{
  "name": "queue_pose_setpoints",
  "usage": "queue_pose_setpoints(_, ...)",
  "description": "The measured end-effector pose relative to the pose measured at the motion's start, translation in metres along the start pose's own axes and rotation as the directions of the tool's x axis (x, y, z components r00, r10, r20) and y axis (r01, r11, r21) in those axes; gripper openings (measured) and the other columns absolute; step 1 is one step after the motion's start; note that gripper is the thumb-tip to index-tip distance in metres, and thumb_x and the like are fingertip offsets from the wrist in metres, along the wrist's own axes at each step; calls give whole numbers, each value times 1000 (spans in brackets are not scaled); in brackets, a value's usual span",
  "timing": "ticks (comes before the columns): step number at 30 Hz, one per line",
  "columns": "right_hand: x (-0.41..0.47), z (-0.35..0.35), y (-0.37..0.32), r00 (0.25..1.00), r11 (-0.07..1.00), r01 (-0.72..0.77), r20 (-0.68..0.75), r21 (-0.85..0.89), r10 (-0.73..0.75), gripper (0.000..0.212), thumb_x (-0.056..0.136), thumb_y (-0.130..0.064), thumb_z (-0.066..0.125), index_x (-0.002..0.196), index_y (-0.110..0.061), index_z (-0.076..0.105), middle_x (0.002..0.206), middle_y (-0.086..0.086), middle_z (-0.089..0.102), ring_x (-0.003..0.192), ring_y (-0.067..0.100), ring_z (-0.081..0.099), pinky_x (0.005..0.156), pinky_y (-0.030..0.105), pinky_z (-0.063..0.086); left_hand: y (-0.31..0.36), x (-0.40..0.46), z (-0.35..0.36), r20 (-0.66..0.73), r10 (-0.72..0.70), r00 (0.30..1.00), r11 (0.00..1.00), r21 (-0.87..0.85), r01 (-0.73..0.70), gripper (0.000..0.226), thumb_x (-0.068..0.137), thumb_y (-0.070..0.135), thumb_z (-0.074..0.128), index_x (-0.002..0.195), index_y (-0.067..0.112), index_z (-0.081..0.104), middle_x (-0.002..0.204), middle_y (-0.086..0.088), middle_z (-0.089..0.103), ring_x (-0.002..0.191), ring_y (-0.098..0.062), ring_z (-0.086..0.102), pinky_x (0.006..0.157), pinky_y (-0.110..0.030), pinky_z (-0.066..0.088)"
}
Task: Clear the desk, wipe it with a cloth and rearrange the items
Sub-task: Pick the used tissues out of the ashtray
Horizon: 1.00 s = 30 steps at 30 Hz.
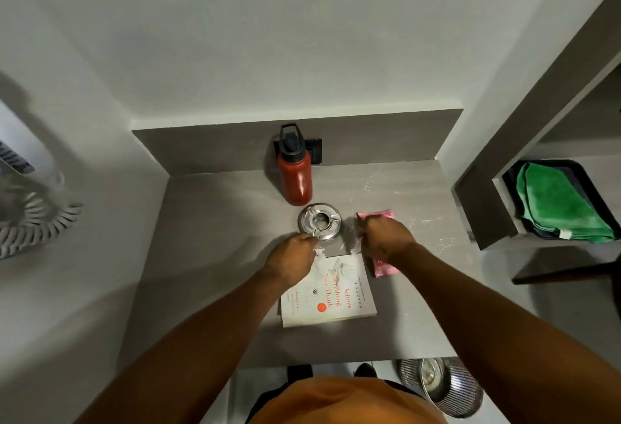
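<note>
Evidently, white scraps (331,249) lay on the desk (215,222) between the ashtray (319,222) and book (331,292); the left hand (290,259) and right hand (386,237) were each curled, pinching at them. A careless sweep might tip the ashtray or the red bottle (295,175).

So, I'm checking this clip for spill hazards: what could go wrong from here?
1. The left hand works right against the metal ashtray; a nudge could tip whatever it holds onto the book.
2. The red bottle stands upright just behind the ashtray, so a push backward may topple it.
3. White scraps near the right hand could scatter across the desk.
</note>
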State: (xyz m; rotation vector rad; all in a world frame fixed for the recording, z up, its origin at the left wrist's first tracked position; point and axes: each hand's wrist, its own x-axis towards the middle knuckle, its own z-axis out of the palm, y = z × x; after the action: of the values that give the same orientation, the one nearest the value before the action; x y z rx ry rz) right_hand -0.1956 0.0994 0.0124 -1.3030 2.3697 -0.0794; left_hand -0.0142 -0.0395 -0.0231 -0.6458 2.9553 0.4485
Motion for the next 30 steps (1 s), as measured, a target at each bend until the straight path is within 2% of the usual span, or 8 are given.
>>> queue_pose_setpoints(4,-20,-9,-9,991,984,112,56,140,-121,22,85,-14,64,105,-14,75,111,7,72,94,22,67,83,31,56,-5,-16,1,-109,13,994,998,-61,-19,27,96,18,55,120,18,67,121,-2,70,109,-20,64,93,-28,50)
queue_pose_setpoints(8,-41,19,-27,965,976,182,171,117,-200,24,83,-18,68,107,-17,74,130,0,61,110,20,63,93,33,53,-9,-38,16,-55,12,998,995,-94,-18,27,99,21,53,123,21,65,121,-1,68,109,-18,65,93,-27,52)
queue_pose_setpoints(12,-46,55,-35,984,993,49,168,104,-66,28,89,-19,64,116,-11,64,120,7,69,105,25,66,90,35,54,-14,-48,25,-5,-2,1000,995,-101,1,30,100,21,52,128,21,63,126,-1,66,111,-18,65,93,-26,52)
queue_pose_setpoints(16,-48,67,-31,997,972,-40,71,230,24,21,91,-16,62,107,-6,72,111,11,72,99,26,67,88,34,54,-12,-49,28,-12,28,1000,994,-105,-29,30,99,19,53,127,21,65,126,-1,66,111,-17,65,94,-24,50)
queue_pose_setpoints(20,-74,70,-8,986,892,-105,-73,439,151,15,84,-4,68,93,-4,80,101,10,77,97,24,69,81,22,47,6,-43,23,-13,1,1000,985,-175,-3,27,95,17,56,117,20,70,117,-1,70,108,-21,65,93,-29,49)
queue_pose_setpoints(23,-114,74,23,932,788,-191,-143,585,332,12,79,-6,77,90,-8,81,95,7,77,87,19,70,77,21,48,41,-36,24,38,10,999,965,-261,0,25,94,10,55,114,12,70,117,-6,70,110,-24,65,98,-30,48)
queue_pose_setpoints(26,-159,82,54,878,690,-223,-166,688,450,12,78,-5,78,88,-7,81,93,8,77,84,20,71,82,28,54,92,-28,31,66,100,993,958,-276,-78,24,94,12,56,112,12,71,115,-8,71,108,-26,65,97,-32,48)
queue_pose_setpoints(30,-226,100,104,752,531,-339,-116,777,649,10,76,-4,77,82,-10,82,88,2,76,80,15,70,68,6,47,181,-24,47,142,225,964,938,-301,-174,22,92,15,57,109,16,72,112,-6,70,105,-28,66,94,-39,53)
